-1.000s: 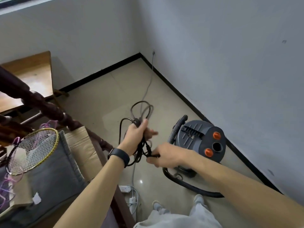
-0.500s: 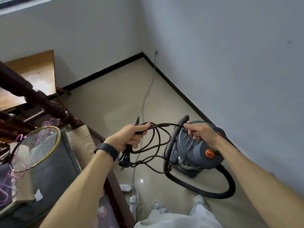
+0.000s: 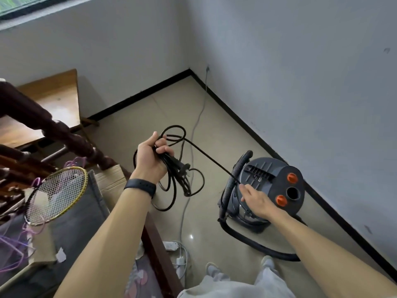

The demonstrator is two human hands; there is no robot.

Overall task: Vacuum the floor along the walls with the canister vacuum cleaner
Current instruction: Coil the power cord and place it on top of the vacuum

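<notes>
A grey canister vacuum cleaner [image 3: 266, 175] with two orange knobs stands on the tiled floor by the right wall. Its ribbed black hose [image 3: 233, 181] arches over the left side and loops on the floor behind it. My left hand [image 3: 151, 157] grips a bundle of coiled black power cord [image 3: 182, 181], plug hanging below the fist. One strand runs taut from the bundle to the canister. My right hand [image 3: 256, 201] lies on the canister's top with fingers stretched toward the cord's end; I cannot tell whether it pinches the cord.
A grey cable [image 3: 198, 117] runs from a wall socket in the corner down to a white power strip [image 3: 170, 246] near my feet. At the left stand a dark wooden bed frame [image 3: 71, 136], a badminton racket [image 3: 57, 194] and a wooden desk [image 3: 49, 100].
My left hand lifted the cord bundle up and to the left, pulling a strand taut. My right hand slid from the canister's handle area down to its near side, fingers extended.
</notes>
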